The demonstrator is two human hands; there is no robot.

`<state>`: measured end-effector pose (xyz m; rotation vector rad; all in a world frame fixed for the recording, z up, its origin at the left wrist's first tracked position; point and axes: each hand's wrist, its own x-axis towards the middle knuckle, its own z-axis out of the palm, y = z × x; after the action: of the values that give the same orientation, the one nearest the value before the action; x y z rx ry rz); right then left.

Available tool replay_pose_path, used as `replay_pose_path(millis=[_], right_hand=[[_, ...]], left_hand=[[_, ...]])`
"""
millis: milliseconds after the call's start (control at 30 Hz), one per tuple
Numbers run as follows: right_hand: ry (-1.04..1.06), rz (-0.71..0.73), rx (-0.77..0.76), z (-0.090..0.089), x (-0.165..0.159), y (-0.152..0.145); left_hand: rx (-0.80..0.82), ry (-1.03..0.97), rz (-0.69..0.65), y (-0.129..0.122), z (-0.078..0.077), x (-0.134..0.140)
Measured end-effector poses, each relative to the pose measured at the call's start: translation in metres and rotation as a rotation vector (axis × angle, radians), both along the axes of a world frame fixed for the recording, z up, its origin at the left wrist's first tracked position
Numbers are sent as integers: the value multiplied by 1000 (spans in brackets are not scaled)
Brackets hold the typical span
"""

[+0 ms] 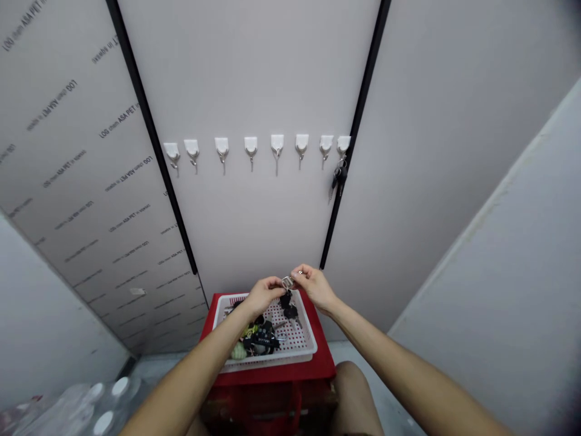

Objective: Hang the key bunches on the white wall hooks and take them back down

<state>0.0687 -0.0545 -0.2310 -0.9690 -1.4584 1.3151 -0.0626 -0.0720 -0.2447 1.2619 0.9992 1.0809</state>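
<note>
A person's left hand (263,295) and right hand (314,287), both pinched narrow, hold a metal key ring (287,282), black keys (289,307) dangling over the one o'clock side of a white basket (290,356) on a red surface (324,358). Jumbled keychains (263,339) lie at seven o'clock inside. At one o'clock, another key bunch (340,175) hangs from a wall hook (344,143).

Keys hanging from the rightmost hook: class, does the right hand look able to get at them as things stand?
Probably yes: nothing visible stands between the right hand and the hanging keys, though it seems busy with a metal ring above the basket and may need freeing first.
</note>
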Motion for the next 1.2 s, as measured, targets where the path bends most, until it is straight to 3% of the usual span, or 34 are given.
replay_pose_path(millis=[233,467,633,733,833,1000,1100,1200], right_hand=[[-134,216,71,6,15,-6],[-201,60,214,14,4,-1],[-212,-26,221,30,5,7],[-266,-117,328,56,15,18],[-244,-284,441,98,28,35],[-185,-564,537,172,42,74],[-280,-716,588,197,43,95],[-422,-811,592,206,40,105]], left_hand=[[82,174,155,6,15,-7],[200,493,311,13,35,4],[202,520,356,25,54,17],[266,400,344,32,75,28],[415,245,299,40,107,40],[702,389,325,58,165,60],[769,509,353,72,188,66],[773,590,364,83,198,70]])
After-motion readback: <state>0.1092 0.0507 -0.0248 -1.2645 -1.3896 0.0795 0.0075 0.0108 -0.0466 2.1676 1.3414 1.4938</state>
